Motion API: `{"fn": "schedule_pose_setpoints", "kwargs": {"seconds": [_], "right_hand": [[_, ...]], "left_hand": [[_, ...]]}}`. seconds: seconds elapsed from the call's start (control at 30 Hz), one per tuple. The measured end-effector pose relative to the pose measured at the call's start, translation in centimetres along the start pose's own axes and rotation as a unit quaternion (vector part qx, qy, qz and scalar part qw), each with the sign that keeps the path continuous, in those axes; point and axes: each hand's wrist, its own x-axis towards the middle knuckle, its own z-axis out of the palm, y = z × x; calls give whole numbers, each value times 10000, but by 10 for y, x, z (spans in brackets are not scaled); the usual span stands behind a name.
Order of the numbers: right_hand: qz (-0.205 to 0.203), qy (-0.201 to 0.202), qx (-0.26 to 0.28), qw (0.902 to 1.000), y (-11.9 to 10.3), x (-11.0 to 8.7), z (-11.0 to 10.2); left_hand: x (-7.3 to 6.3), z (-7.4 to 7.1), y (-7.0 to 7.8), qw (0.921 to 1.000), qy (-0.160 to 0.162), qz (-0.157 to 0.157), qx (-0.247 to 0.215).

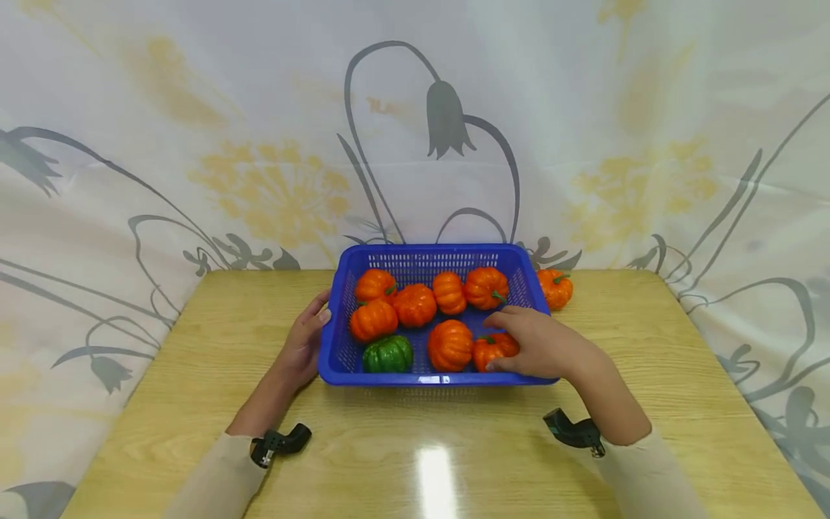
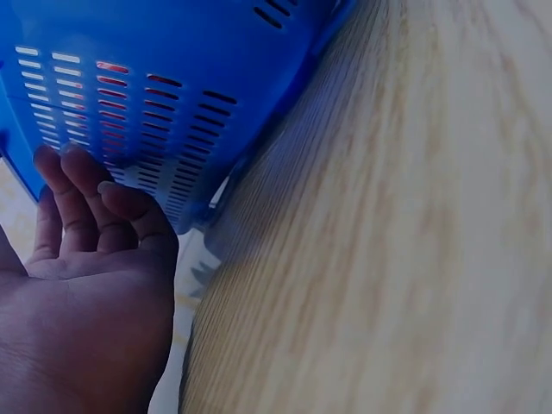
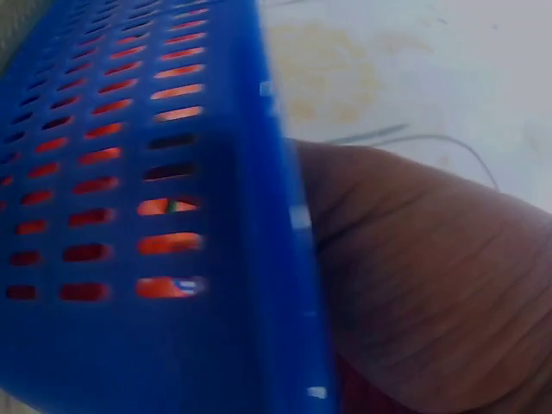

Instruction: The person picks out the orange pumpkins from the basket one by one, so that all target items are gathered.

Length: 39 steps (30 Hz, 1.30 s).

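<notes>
A blue plastic basket [image 1: 389, 378] with slotted walls holds several small orange pumpkins and one green pumpkin [image 1: 387, 354]. My left hand [image 1: 305, 342] holds the basket's left side, thumb by the rim; in the left wrist view its curled fingers [image 2: 129, 207] lie against the slotted wall. Over the front right corner reaches my right hand [image 1: 534, 342], thumb and fingers spread about an orange pumpkin [image 1: 491, 351], with a gap between the fingers and its top. In the right wrist view the basket wall [image 3: 172, 345] hides the fingers; only part of the right hand [image 3: 423, 267] shows.
Another orange pumpkin [image 1: 555, 289] lies outside the basket, by its right rear corner. Under everything is a wooden table [image 1: 214, 346]. A white flower-patterned cloth [image 1: 259, 108] hangs behind the table. Each wrist wears a black camera mount [image 1: 280, 444].
</notes>
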Motion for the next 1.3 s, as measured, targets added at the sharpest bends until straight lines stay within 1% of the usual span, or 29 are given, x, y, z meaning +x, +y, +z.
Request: {"fn": "schedule_pose_setpoints", "kwargs": {"seconds": [0.07, 0.23, 0.33, 0.53, 0.73, 0.9, 1.1, 1.3], "right_hand": [[71, -124, -86, 9999, -1, 2, 2], [202, -266, -219, 9992, -2, 7, 3], [245, -343, -339, 9985, -3, 10, 4], [216, -305, -493, 9981, 0, 14, 7], [175, -227, -407, 9988, 3, 13, 5], [29, -17, -251, 9997, 5, 10, 2], [-216, 509, -110, 9984, 9, 4, -5], [-239, 798, 57, 9965, 14, -3, -13]], "left_hand": [[0, 0, -2, 10000, 20, 26, 28], [0, -1, -3, 9999, 127, 83, 68], [0, -1, -3, 9998, 132, 86, 80], [1, -2, -2, 9999, 38, 127, 74], [-1, -1, -2, 9999, 61, 91, 12], [-1, 1, -2, 10000, 61, 43, -50], [-1, 1, -2, 10000, 20, 50, -50], [-1, -1, -3, 9999, 8, 111, 44]]}}
